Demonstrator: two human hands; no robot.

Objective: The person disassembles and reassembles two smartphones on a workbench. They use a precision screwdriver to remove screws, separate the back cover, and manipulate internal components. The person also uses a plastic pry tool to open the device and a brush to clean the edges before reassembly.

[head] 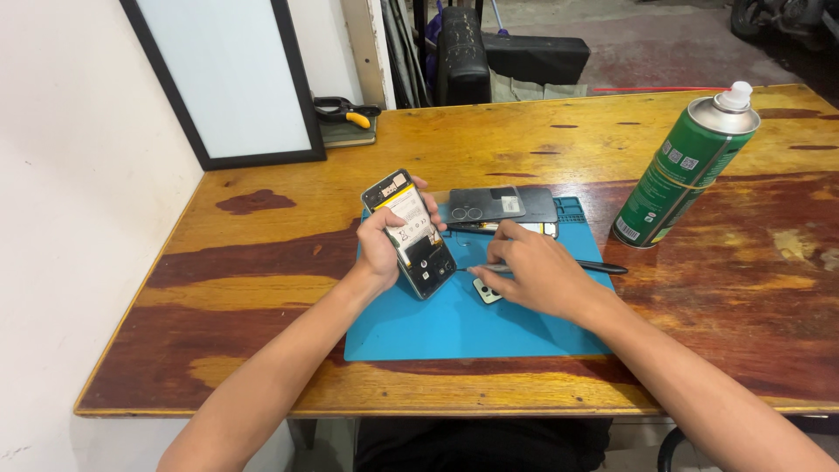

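- While the left hand [382, 247] clamps the opened phone [411, 232], its back cover [486, 204] already lies far on the mat [463, 328].
- Right hand [533, 269] fingers pinch a tool [568, 262]; internals remain in place.

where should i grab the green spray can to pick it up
Grip the green spray can around the middle of its round body, coming from its near side. It stands upright and alone on the wooden table, and the white nozzle on top offers little hold.

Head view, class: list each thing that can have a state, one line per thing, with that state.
Phone: back cover off, insides showing, gripped and tilted.
Left hand: closed around phone.
Right hand: holding a thin tool on blue mat.
Back cover: detached, flat on mat.
Spray can: upright, nozzle on.
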